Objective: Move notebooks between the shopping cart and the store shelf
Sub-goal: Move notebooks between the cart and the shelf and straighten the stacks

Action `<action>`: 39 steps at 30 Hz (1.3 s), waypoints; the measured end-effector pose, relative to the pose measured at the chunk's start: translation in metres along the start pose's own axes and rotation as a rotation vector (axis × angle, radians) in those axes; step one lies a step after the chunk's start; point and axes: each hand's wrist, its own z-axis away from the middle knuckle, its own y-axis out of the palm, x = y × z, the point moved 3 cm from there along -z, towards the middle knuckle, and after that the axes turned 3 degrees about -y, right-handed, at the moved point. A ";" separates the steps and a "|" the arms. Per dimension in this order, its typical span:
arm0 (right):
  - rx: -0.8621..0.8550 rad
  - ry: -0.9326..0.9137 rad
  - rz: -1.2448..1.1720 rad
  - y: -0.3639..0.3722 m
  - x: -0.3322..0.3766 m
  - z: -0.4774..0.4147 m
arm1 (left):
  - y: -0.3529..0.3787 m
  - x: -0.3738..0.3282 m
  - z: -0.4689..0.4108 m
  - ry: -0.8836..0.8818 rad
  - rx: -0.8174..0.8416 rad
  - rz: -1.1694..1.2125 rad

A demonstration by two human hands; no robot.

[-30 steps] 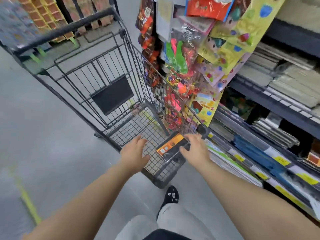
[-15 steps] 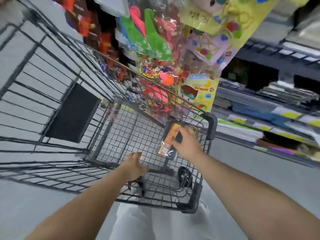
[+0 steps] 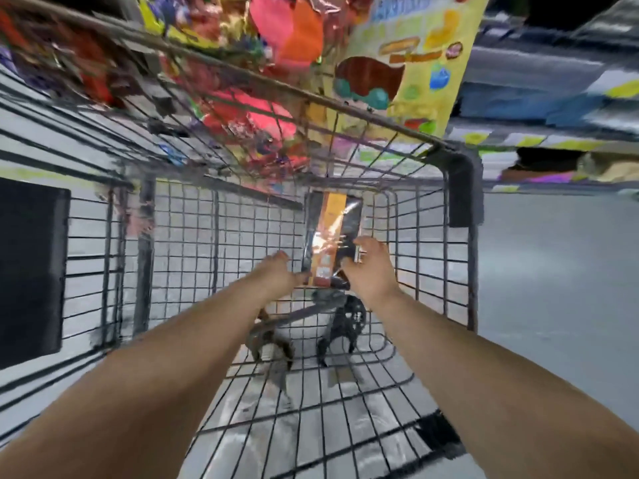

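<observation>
One shopping cart [image 3: 463,188], filling most of the frame. One notebook [image 3: 332,236], black and orange, centre of frame. Two hands: left hand [image 3: 276,276] and right hand [image 3: 371,269], either side of it. One black wheel [image 3: 349,318] below centre. Hanging packets along the top, too blurred to count.

We have a single view, from a wide-angle camera worn on the head. It looks forward and steeply down into the shopping cart [image 3: 463,188], close enough that the cart's wire walls and floor fill most of the frame and bow outward at the edges. Both forearms enter from the bottom edge toward the cart's far end. Beyond the cart's far rim we see hanging packages [image 3: 408,63] and, to the right of the cart, a blurred store shelf [image 3: 553,108].
</observation>
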 end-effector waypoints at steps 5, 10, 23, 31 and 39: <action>-0.025 0.002 -0.023 0.006 -0.010 -0.015 | 0.016 -0.029 -0.029 0.038 -0.155 0.117; -0.037 0.047 -0.072 0.011 -0.019 -0.024 | 0.014 -0.016 -0.030 0.053 -0.273 0.132; -0.035 0.383 0.033 0.071 -0.039 -0.026 | -0.037 0.081 0.032 0.024 -0.249 0.739; -0.065 0.347 -0.030 0.057 -0.041 -0.008 | -0.048 0.102 0.077 -0.036 -0.443 0.751; -0.038 0.416 0.054 0.064 -0.012 0.012 | -0.063 0.103 0.110 0.023 -0.429 0.673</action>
